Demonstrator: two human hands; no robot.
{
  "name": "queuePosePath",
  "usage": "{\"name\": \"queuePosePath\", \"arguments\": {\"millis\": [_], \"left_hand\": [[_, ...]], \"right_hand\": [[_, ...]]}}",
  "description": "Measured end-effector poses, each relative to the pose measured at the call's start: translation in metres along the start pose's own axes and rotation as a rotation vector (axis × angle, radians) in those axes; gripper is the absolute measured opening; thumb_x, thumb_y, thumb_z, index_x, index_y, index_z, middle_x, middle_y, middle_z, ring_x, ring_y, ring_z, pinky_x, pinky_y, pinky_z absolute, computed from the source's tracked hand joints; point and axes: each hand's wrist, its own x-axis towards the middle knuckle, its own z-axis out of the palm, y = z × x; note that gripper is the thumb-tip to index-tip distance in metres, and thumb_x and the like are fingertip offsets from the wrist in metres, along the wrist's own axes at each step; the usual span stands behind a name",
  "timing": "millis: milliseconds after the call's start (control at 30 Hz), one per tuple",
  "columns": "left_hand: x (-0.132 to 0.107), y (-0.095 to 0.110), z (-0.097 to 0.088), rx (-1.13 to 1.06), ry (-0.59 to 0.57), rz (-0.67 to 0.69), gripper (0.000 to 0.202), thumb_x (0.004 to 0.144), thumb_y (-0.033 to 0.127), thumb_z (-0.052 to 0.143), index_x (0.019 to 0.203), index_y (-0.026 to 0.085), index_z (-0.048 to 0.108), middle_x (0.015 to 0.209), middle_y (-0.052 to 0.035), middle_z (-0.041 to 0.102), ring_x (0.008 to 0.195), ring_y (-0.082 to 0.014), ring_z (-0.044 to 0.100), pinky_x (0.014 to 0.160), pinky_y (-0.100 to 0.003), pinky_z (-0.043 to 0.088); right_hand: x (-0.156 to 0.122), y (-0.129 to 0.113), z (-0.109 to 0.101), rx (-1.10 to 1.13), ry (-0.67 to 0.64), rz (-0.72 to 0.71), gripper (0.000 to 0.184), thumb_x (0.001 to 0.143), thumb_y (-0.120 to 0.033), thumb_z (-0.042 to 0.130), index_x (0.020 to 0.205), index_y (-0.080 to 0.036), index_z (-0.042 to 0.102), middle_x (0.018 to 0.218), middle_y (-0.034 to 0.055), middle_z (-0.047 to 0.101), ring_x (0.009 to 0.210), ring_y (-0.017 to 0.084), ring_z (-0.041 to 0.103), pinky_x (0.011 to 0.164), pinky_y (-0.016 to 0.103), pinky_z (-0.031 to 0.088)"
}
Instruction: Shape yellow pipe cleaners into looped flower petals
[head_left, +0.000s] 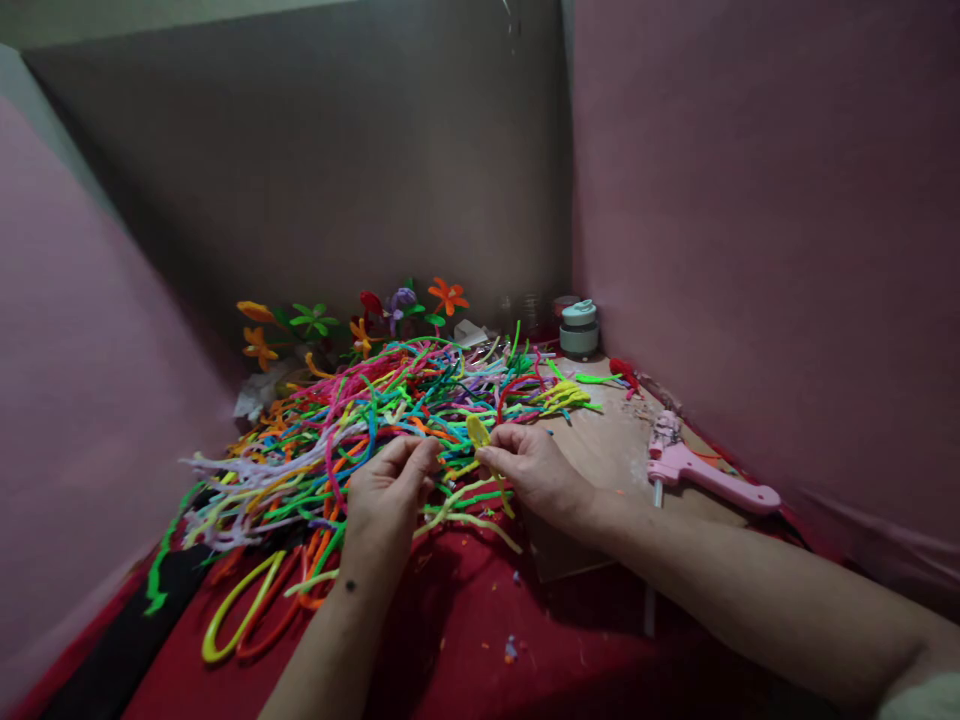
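Note:
My right hand (534,468) pinches a yellow pipe cleaner (478,432) whose top is bent into a small loop, its tail trailing down toward the red cloth. My left hand (391,488) sits just to the left, fingers curled and pinched toward the same yellow pipe cleaner near its loop. Both hands hover over the near edge of a big loose pile of pipe cleaners (360,420) in many colours.
Finished pipe-cleaner flowers (360,315) stand at the back. A pink glue gun (705,475) lies on a cardboard sheet (607,450) at right. A lidded jar (579,330) stands in the back corner. Pink and brown panels wall in the space. Red cloth (465,640) covers the near surface.

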Motion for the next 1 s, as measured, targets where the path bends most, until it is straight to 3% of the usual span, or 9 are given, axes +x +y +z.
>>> {"name": "queuePosePath", "arguments": {"millis": [100,200,433,600,800,1000], "left_hand": [[0.0071,-0.0012,-0.0028,-0.191,-0.160,-0.151,0.023,0.066,0.035,0.069,0.077,0.017,0.062,0.062,0.0038,0.055,0.046,-0.0055,0.044,0.045,-0.018,0.032],[0.0074,-0.0031,-0.0015,-0.237,-0.271,-0.198,0.021,0.065,0.031,0.070,0.071,0.014,0.061,0.060,0.0029,0.055,0.048,-0.0056,0.045,0.046,-0.017,0.032],[0.0055,-0.0034,-0.0007,-0.125,-0.346,-0.185,0.016,0.067,0.028,0.065,0.066,0.014,0.058,0.050,0.0050,0.048,0.042,-0.0050,0.036,0.042,-0.018,0.026],[0.0068,-0.0024,-0.0027,-0.074,-0.375,-0.170,0.009,0.064,0.023,0.061,0.066,0.014,0.059,0.053,0.0044,0.050,0.046,-0.0061,0.038,0.045,-0.019,0.027],[0.0082,-0.0051,-0.0067,-0.122,-0.462,-0.156,0.007,0.063,0.020,0.060,0.066,0.014,0.059,0.056,0.0040,0.051,0.048,-0.0064,0.039,0.047,-0.019,0.028],[0.0051,-0.0086,-0.0066,-0.003,-0.431,-0.057,0.008,0.071,0.024,0.058,0.070,0.016,0.058,0.055,0.0051,0.049,0.043,-0.0051,0.037,0.044,-0.019,0.029]], "right_hand": [[-0.0026,0.0002,0.0012,-0.011,-0.058,0.003,0.023,0.070,-0.029,0.058,0.054,-0.017,0.046,0.053,-0.0043,0.043,0.051,0.008,0.037,0.049,0.022,0.029],[-0.0055,0.0006,0.0021,-0.030,-0.081,0.006,0.021,0.069,-0.030,0.059,0.056,-0.016,0.050,0.055,-0.0034,0.046,0.052,0.008,0.038,0.051,0.023,0.031],[-0.0069,0.0021,0.0009,-0.143,-0.098,-0.016,0.020,0.071,-0.024,0.056,0.054,-0.016,0.049,0.052,-0.0038,0.043,0.051,0.008,0.036,0.049,0.023,0.029],[-0.0086,0.0035,0.0017,-0.269,-0.099,-0.090,0.020,0.071,-0.020,0.055,0.053,-0.016,0.050,0.051,-0.0037,0.045,0.052,0.008,0.039,0.051,0.023,0.030],[-0.0078,0.0042,0.0011,-0.130,-0.206,0.056,0.017,0.067,-0.021,0.056,0.051,-0.016,0.050,0.048,-0.0041,0.045,0.047,0.007,0.036,0.045,0.021,0.027],[-0.0053,0.0036,-0.0014,-0.094,-0.244,0.050,0.020,0.066,-0.020,0.058,0.049,-0.015,0.048,0.047,-0.0050,0.041,0.047,0.006,0.032,0.044,0.020,0.024]]}}
